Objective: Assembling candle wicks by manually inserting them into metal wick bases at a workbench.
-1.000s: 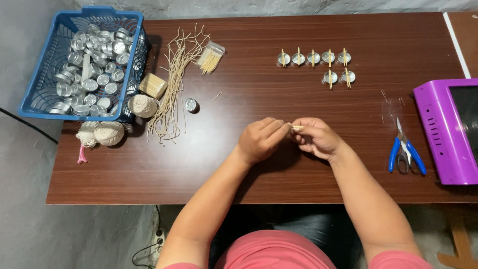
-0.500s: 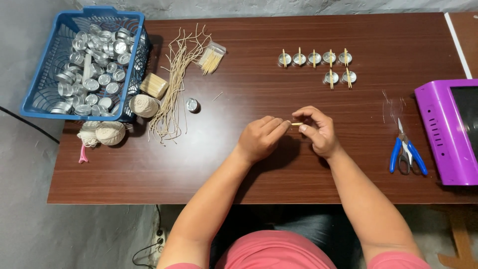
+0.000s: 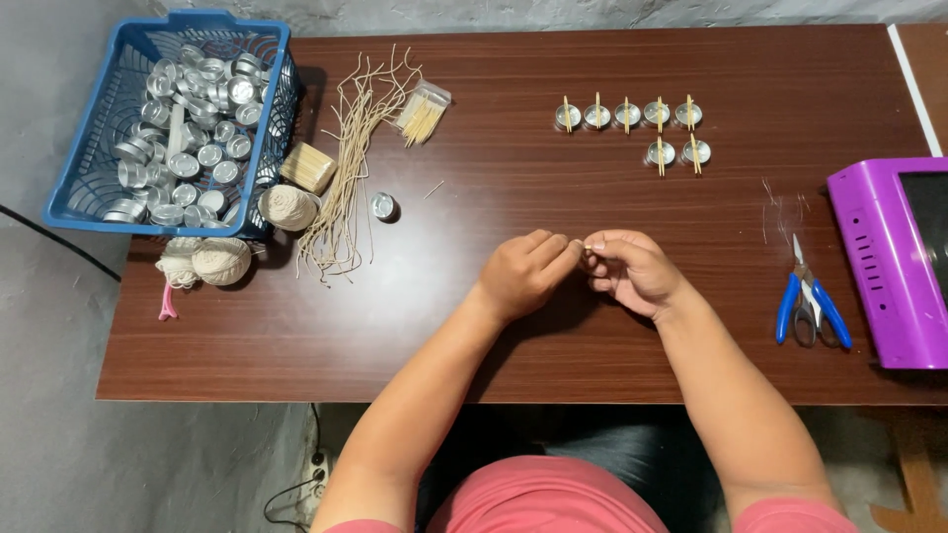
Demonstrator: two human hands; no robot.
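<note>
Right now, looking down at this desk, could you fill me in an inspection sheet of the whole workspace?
Surface: dark brown wooden table, bare wood in front of the person.
Job's things: a small pale piece pinched between both hands; too small to identify.
Clutter: blue basket of small metal cups; loose cup; wick strands; balls of string; seven cups with sticks across them; blue-handled scissors; purple machine.
Grippers: left hand and right hand, fingertips meeting above the table.
Cables: black cable on the left; power strip on the floor.
Surroundings: grey floor and wall.
</note>
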